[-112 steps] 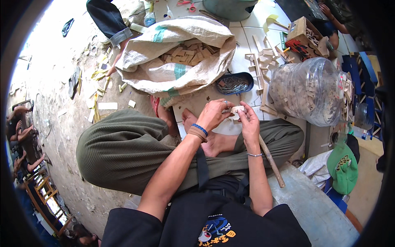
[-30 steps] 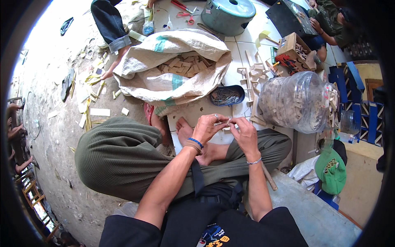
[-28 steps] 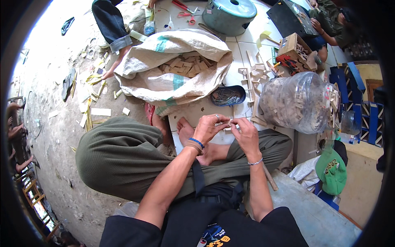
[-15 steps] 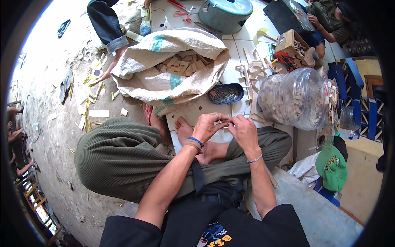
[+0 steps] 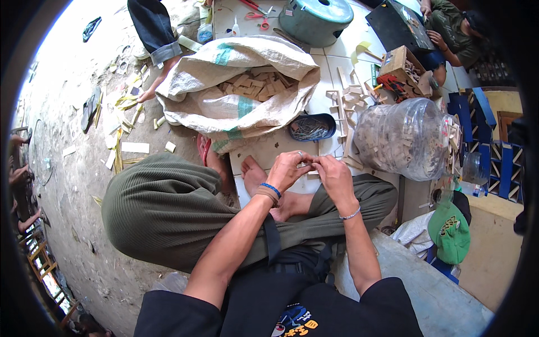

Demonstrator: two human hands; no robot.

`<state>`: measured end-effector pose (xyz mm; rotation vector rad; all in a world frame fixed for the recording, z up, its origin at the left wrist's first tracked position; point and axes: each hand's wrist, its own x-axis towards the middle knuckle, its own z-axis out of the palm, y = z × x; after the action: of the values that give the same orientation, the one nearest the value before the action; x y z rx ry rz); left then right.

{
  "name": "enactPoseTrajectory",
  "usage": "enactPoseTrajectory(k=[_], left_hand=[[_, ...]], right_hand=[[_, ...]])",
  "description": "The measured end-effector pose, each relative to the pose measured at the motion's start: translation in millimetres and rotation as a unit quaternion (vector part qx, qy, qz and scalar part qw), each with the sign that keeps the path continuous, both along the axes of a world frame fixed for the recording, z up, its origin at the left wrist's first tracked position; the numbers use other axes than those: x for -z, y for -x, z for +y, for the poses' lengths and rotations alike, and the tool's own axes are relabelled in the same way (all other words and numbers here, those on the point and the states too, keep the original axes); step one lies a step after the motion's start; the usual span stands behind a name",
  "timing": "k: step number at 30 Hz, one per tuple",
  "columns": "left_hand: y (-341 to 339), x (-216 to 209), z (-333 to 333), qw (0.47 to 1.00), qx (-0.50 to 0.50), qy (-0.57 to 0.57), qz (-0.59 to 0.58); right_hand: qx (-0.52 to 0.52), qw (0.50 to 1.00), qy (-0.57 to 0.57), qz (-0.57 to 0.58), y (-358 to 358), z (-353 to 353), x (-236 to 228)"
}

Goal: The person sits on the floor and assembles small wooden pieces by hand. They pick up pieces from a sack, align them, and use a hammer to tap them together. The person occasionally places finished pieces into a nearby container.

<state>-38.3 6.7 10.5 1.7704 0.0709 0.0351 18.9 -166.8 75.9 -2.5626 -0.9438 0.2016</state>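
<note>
My left hand (image 5: 287, 169) and my right hand (image 5: 334, 175) meet above my crossed legs, fingertips pinched together. Whatever lies between the fingers is too small and too covered to name. Just beyond them stands a dark blue oval tin (image 5: 312, 128) full of thin metal pins or nails. Farther left, a white woven sack (image 5: 193, 73) with green stripes lies open, with many small wooden pieces (image 5: 260, 84) inside. To the right, a big clear plastic jar (image 5: 393, 137) on its side holds more wooden pieces.
Small wooden frames (image 5: 343, 106) lie on the tiles between sack and jar. Behind are an upturned green-grey basin (image 5: 314, 25), red scissors (image 5: 263, 23) and a wooden box (image 5: 400, 70) of pieces. A co-worker (image 5: 449, 42) sits at the far right beside a black box (image 5: 400, 25). A green cap (image 5: 449, 233) lies right.
The whole view has shifted slightly, with the sack and tin a little farther right and lower. My hands stay pinched together in nearly the same place. The co-worker's hand at the black box has moved.
</note>
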Motion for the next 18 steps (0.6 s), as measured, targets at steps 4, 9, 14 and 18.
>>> enactPoseTrajectory(k=[4, 9, 14, 18], left_hand=[[-0.5, 0.6, 0.2, 1.000, 0.006, 0.001, 0.007], [-2.3, 0.2, -0.3, 1.000, 0.003, 0.015, 0.012], [-1.1, 0.7, 0.6, 1.000, 0.002, 0.010, 0.013], [-1.2, 1.5, 0.0, 1.000, -0.001, 0.007, 0.013]], right_hand=[[0.017, 1.000, -0.003, 0.007, 0.7, 1.4, -2.3], [0.066, 0.991, -0.060, 0.098, -1.9, -0.7, -6.4], [0.099, 0.976, -0.109, 0.162, -1.9, -8.9, -7.5], [0.163, 0.968, -0.125, 0.144, -5.6, -18.9, 2.4]])
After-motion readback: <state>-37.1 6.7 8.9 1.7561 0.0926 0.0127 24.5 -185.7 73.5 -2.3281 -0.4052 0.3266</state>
